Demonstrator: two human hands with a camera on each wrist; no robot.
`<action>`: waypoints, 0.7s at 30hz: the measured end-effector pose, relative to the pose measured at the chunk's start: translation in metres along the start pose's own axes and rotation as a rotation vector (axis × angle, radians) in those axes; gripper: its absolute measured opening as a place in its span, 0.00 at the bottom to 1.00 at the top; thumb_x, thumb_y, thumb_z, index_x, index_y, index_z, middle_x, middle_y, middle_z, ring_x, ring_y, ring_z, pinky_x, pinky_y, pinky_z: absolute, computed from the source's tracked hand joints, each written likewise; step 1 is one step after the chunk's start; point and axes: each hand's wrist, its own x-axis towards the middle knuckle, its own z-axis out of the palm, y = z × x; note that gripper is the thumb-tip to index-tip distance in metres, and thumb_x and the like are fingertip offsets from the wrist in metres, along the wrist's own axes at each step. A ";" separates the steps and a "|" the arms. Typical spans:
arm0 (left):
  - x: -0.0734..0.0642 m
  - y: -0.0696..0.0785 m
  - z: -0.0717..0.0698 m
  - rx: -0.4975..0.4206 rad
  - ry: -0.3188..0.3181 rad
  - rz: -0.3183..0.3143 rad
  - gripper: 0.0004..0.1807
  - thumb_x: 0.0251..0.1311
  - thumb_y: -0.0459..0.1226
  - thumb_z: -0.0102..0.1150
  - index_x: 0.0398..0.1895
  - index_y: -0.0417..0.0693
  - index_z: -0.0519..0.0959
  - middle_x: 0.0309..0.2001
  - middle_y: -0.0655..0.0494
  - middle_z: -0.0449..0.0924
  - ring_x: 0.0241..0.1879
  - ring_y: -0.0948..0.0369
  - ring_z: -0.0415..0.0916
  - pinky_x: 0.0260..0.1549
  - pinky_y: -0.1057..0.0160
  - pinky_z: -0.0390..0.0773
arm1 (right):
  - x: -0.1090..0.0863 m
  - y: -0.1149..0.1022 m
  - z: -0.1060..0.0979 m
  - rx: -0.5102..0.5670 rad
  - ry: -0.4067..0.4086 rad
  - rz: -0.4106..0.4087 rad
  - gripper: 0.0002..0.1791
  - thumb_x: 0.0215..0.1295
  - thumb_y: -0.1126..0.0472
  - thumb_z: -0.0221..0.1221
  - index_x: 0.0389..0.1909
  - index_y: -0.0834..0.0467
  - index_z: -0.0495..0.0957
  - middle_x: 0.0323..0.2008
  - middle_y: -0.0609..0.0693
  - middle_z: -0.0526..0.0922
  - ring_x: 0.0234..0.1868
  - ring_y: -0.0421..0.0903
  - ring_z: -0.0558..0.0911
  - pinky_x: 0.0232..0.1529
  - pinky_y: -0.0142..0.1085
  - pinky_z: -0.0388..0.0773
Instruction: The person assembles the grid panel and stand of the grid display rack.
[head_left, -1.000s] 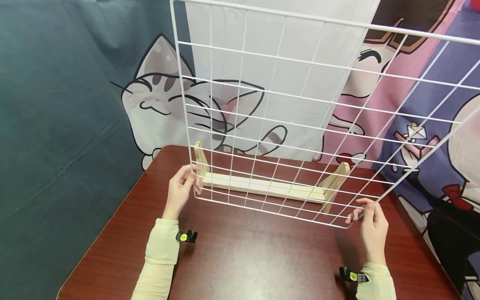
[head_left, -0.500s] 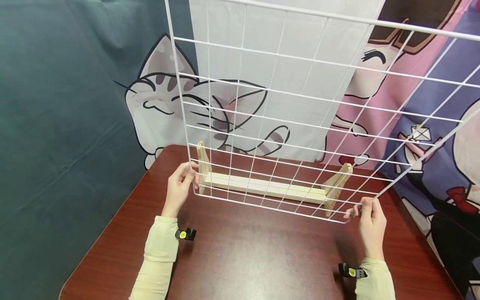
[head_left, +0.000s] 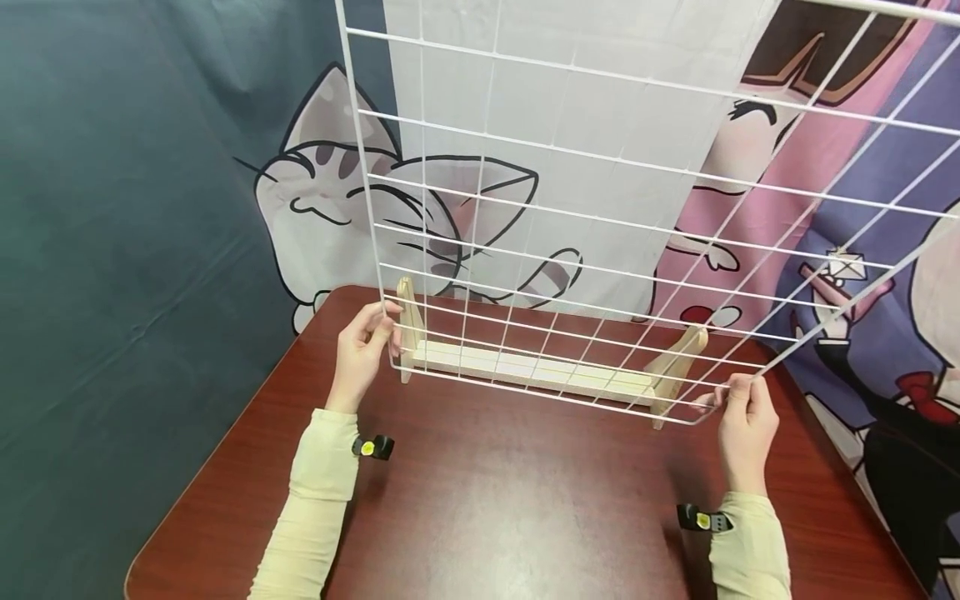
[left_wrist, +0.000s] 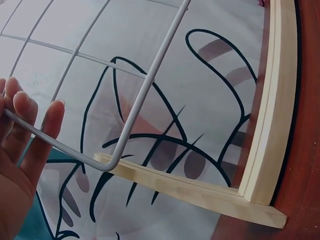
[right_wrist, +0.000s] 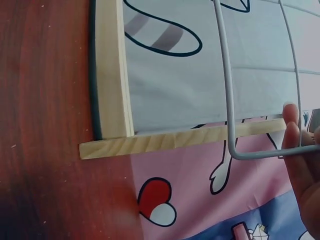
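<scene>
A white wire grid panel (head_left: 562,397) is held up in front of a pale wooden stand (head_left: 534,372) in the head view. My left hand (head_left: 363,350) pinches its left side wire close above the lower corner. On the opposite side, my right hand (head_left: 750,425) grips the right side wire, also near the bottom. The stand has a long crossbar and an upright end piece at each end. In the left wrist view, the panel's rounded corner (left_wrist: 107,164) overlaps one end piece (left_wrist: 190,195). The right wrist view has the other end piece (right_wrist: 185,138) beyond the panel.
The stand rests toward the back of a reddish-brown table (head_left: 525,500). Behind it hangs a cloth backdrop (head_left: 150,208) printed with cartoon cats. Each wrist wears a black camera strap. The panel's top runs out of the head view.
Both hands have moved up and slightly farther away in the head view, carrying the panel. Its lower edge now sits higher across the stand, and most of its top edge has left the frame.
</scene>
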 end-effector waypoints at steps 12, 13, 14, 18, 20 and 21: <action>0.020 -0.005 -0.001 -0.062 -0.015 0.039 0.09 0.67 0.26 0.49 0.43 0.22 0.71 0.17 0.48 0.72 0.17 0.59 0.70 0.21 0.70 0.75 | 0.025 0.013 0.004 0.136 0.036 -0.031 0.13 0.71 0.60 0.51 0.27 0.63 0.70 0.19 0.51 0.73 0.20 0.37 0.79 0.26 0.25 0.77; 0.022 -0.005 -0.001 -0.062 -0.015 0.036 0.09 0.67 0.26 0.49 0.42 0.22 0.71 0.18 0.50 0.73 0.17 0.60 0.70 0.21 0.70 0.75 | 0.026 0.012 0.005 0.159 0.038 -0.034 0.13 0.71 0.60 0.52 0.27 0.63 0.70 0.18 0.51 0.73 0.20 0.38 0.78 0.26 0.25 0.77; 0.023 -0.005 -0.001 -0.056 -0.015 0.037 0.09 0.67 0.26 0.49 0.42 0.23 0.71 0.18 0.52 0.73 0.17 0.60 0.70 0.22 0.70 0.75 | 0.027 0.012 0.005 0.197 0.038 -0.033 0.12 0.71 0.61 0.52 0.27 0.63 0.70 0.18 0.51 0.72 0.20 0.39 0.77 0.25 0.25 0.77; 0.027 -0.004 0.001 -0.062 -0.011 0.030 0.07 0.67 0.26 0.49 0.40 0.25 0.71 0.18 0.56 0.74 0.17 0.60 0.71 0.21 0.70 0.75 | 0.030 0.010 0.008 0.261 0.039 -0.038 0.11 0.70 0.62 0.53 0.27 0.60 0.71 0.18 0.50 0.71 0.19 0.40 0.74 0.24 0.25 0.76; 0.029 -0.004 0.001 -0.064 -0.011 0.035 0.07 0.67 0.26 0.49 0.39 0.24 0.71 0.18 0.56 0.74 0.17 0.59 0.70 0.21 0.69 0.75 | 0.030 0.010 0.009 0.269 0.039 -0.040 0.10 0.70 0.62 0.53 0.27 0.60 0.71 0.18 0.49 0.71 0.19 0.40 0.73 0.24 0.25 0.75; 0.030 -0.004 0.001 -0.068 -0.011 0.035 0.08 0.67 0.26 0.49 0.39 0.23 0.70 0.17 0.55 0.74 0.17 0.59 0.70 0.21 0.69 0.75 | 0.031 0.010 0.009 0.259 0.042 -0.043 0.11 0.70 0.62 0.53 0.27 0.59 0.71 0.19 0.49 0.71 0.19 0.40 0.73 0.24 0.25 0.75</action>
